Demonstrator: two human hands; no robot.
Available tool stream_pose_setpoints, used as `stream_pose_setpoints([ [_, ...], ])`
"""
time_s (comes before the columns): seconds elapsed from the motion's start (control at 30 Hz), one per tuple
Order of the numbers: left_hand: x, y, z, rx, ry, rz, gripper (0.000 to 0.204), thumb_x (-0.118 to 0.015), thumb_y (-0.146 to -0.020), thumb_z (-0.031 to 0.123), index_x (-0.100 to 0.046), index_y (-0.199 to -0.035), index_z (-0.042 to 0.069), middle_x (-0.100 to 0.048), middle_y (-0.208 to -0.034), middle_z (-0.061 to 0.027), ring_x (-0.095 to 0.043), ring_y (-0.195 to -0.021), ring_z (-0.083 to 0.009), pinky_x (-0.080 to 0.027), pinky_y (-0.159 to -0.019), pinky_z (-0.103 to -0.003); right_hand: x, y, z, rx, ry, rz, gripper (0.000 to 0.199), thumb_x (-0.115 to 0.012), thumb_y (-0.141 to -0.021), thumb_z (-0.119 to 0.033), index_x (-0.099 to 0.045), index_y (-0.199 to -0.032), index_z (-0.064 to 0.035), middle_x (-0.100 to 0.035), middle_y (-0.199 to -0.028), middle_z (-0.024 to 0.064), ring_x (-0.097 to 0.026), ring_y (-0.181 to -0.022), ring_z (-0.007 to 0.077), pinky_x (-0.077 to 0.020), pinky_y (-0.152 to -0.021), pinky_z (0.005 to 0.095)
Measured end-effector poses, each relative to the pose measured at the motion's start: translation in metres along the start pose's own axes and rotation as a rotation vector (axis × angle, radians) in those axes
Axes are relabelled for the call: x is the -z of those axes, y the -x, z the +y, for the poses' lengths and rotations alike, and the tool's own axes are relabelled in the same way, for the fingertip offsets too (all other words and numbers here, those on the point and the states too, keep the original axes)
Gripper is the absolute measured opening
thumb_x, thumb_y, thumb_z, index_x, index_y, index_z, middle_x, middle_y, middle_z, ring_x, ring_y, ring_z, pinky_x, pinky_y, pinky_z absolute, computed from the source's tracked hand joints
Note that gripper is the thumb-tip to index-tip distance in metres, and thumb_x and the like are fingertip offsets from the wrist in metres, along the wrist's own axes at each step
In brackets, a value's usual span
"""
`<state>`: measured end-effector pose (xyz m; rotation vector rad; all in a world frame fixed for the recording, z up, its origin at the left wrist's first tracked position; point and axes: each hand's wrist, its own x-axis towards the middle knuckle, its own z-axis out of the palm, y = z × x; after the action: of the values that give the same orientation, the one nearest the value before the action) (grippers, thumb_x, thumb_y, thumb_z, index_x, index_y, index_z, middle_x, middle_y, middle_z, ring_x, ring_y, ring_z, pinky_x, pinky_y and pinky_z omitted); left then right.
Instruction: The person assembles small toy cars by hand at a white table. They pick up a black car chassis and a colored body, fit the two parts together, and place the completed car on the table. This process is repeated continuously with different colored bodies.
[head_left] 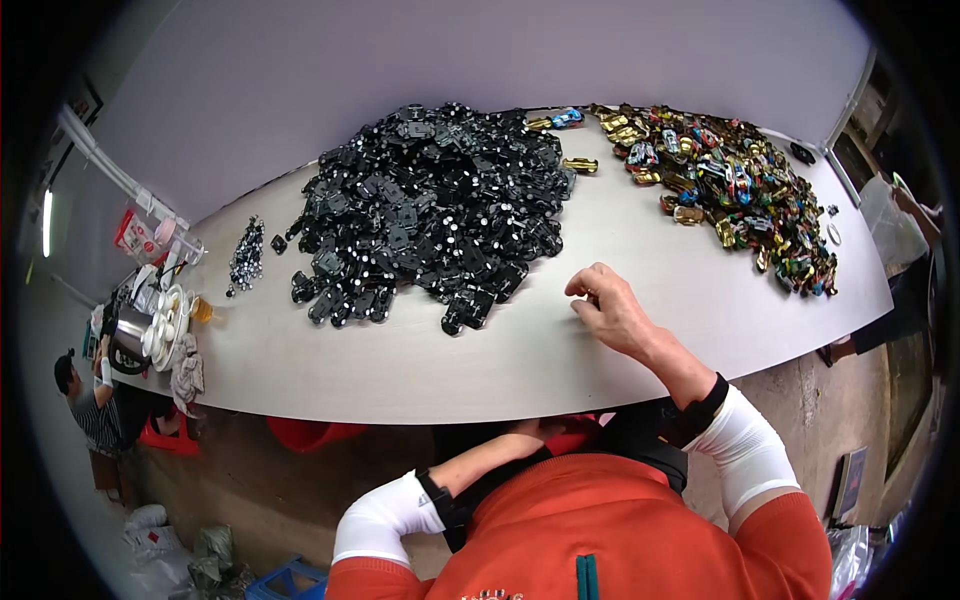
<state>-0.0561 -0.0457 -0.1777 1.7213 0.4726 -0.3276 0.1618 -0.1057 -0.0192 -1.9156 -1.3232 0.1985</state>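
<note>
My right hand (622, 318) is above the middle of the pale table (400, 385), to the right of a big heap of black toy car chassis (430, 200). Its fingers are half curled, with a gap between thumb and forefinger, and nothing shows in it. My left hand (538, 429) is low at the table's near edge, by my lap; its fingers are hidden. On the far right lies a long pile of coloured and gold toy car bodies (740, 185). A gold car body (580, 165) and a blue one (567, 118) lie between the two piles.
A small pile of black-and-white bits (246, 262) lies at the left. Beyond it stand a metal kettle (130, 335), a tray of white cups (165, 325) and a grey cloth (187, 370). Another person (95, 410) is at the far left; someone's arm and leg show at the right edge.
</note>
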Motion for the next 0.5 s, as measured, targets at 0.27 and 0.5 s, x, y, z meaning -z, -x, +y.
stream_pose_setpoints([
  [0.27, 0.109, 0.090, 0.127, -0.397, -0.448, 0.737, 0.029, -0.070, -0.070, 0.006, -0.060, -0.095, -0.002, -0.060, -0.080, -0.0156, -0.059, -0.068, -0.0303, -0.047, -0.065, -0.036, -0.065, -0.049, -0.057, 0.256, 0.155, -0.250, 0.019, -0.063, -0.073, -0.005, -0.061, -0.091, -0.0068, -0.050, -0.084, 0.0115, -0.055, -0.073, 0.0322, -0.0458, -0.062, 0.0400],
  [0.5, 0.157, 0.039, 0.112, -0.397, -0.680, 0.911, 0.030, -0.072, -0.065, 0.009, -0.058, -0.088, -0.003, -0.051, -0.090, -0.0172, -0.053, -0.082, -0.0366, -0.044, -0.071, -0.041, -0.061, -0.049, -0.034, 0.219, -0.115, -0.054, 0.008, -0.062, -0.073, -0.005, -0.064, -0.081, -0.0035, -0.056, -0.078, 0.0145, -0.056, -0.077, 0.0327, -0.0464, -0.069, 0.0385],
])
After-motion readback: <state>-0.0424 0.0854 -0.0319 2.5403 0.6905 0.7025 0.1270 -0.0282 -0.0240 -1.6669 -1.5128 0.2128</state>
